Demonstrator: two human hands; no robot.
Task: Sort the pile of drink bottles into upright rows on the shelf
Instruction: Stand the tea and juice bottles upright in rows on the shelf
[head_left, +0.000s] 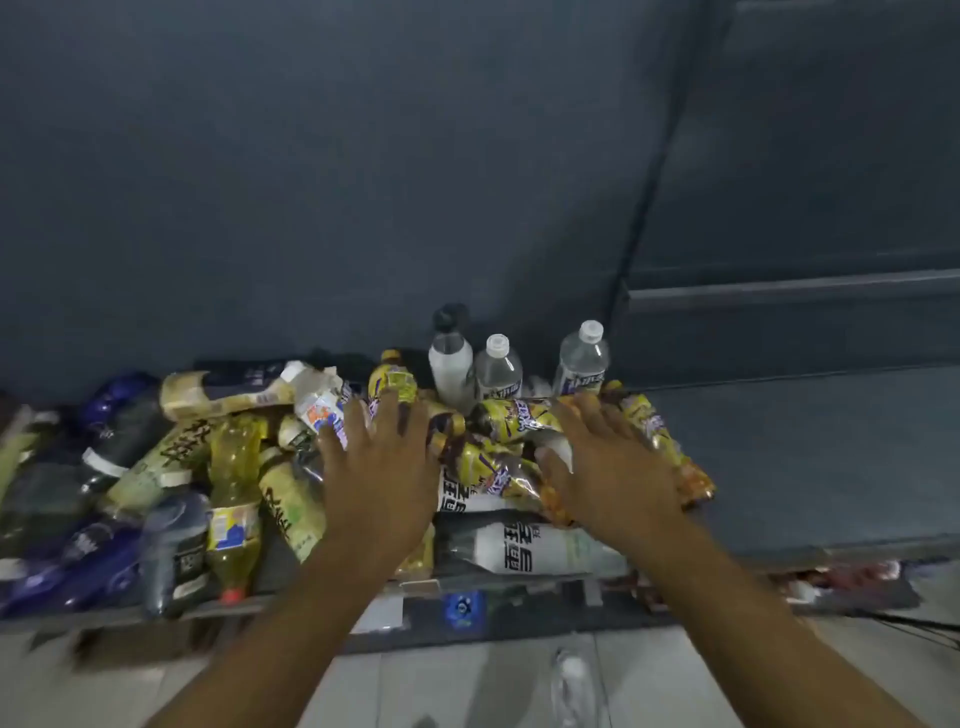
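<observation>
Both hands spread flat, grasping nothing: the left hand (379, 467) and right hand (608, 467) rest on the pile of toppled plastic drink bottles (234, 467) on the dark grey shelf (779, 467). A yellow-and-purple-labelled bottle (511, 421) lies between them, its long axis about 9-to-3 o'clock, apparently nearer the right hand. Three upright clear and white bottles (498, 369) stand at 12 o'clock.

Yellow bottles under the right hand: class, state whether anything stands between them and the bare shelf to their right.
Nothing visible does. The right hand rests flat on the yellow bottles, and bare shelf starts directly right of them. The three upright bottles stand behind the pile, out of that path.
</observation>
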